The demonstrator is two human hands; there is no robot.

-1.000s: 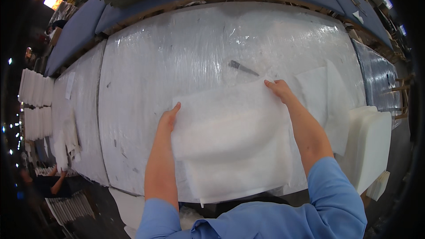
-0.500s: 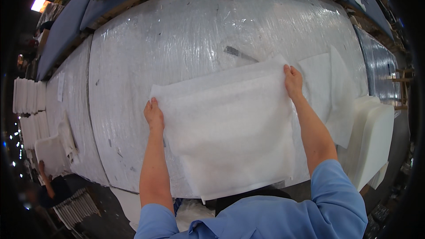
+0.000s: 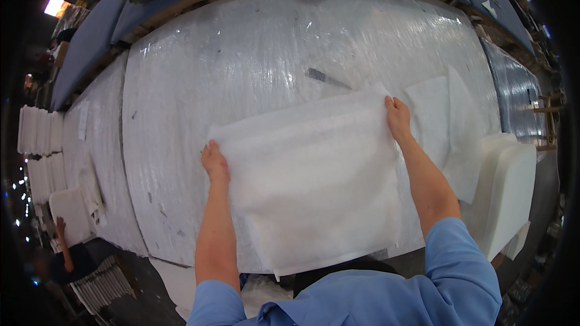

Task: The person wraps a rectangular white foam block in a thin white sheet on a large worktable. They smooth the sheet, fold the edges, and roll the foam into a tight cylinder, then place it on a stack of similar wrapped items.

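A soft white padded fabric piece (image 3: pixel 314 181), roughly square, is spread in front of me, its near edge hanging by my body. My left hand (image 3: pixel 215 162) pinches its far left corner. At the far right corner my right hand (image 3: pixel 397 118) grips the edge between thumb and fingers. Beneath lies a wide table wrapped in clear plastic film (image 3: pixel 175 102). Just beyond the fabric, a dark narrow strip (image 3: pixel 326 78) rests on the film.
Thin white sheets (image 3: pixel 450 127) lie on the right, beside upright white foam cushions (image 3: pixel 507 187). Blue-topped tables (image 3: pixel 84 54) line the far side. At the left, a co-worker's hand (image 3: pixel 60 227) touches a white cushion (image 3: pixel 70 212), near stacked white pieces (image 3: pixel 40 130).
Both hands have come slightly nearer to me with the fabric's far edge, the left also shifting a little right. The co-worker's hand at the left has moved slightly.
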